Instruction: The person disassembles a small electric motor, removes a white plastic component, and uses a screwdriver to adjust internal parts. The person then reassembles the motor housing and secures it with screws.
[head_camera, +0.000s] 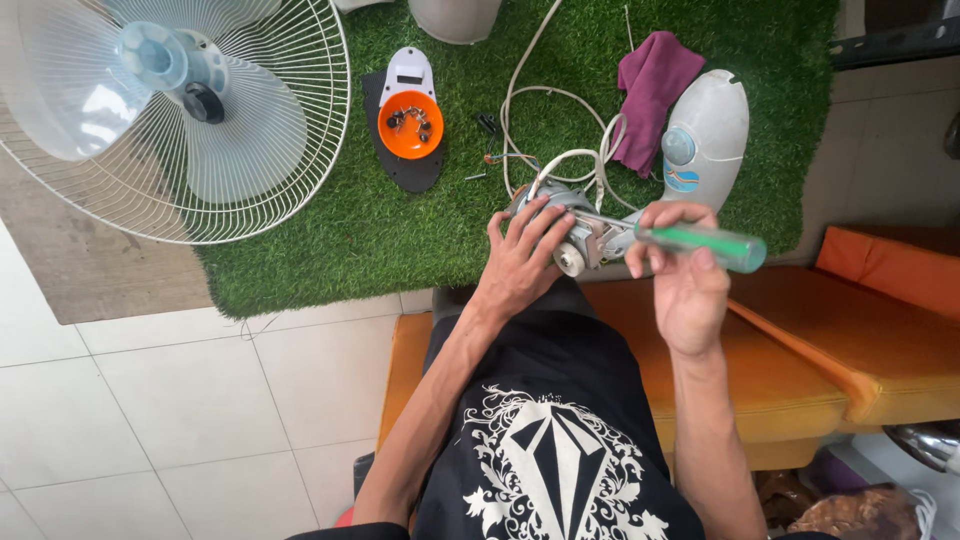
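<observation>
My left hand (520, 255) grips a grey metal fan motor (580, 235) held above my lap, with white cables (560, 160) trailing from it onto the green turf. My right hand (685, 285) is closed around a screwdriver with a clear green handle (715, 245); its metal shaft points left into the motor. The two hands are close together, either side of the motor.
A fan blade with its white wire guard (180, 120) lies at the upper left. On the green turf mat (330, 230) sit an orange bowl of screws (412, 125), a white motor cover (705, 140) and a purple cloth (650, 85). Orange cushions (870, 340) lie to my right.
</observation>
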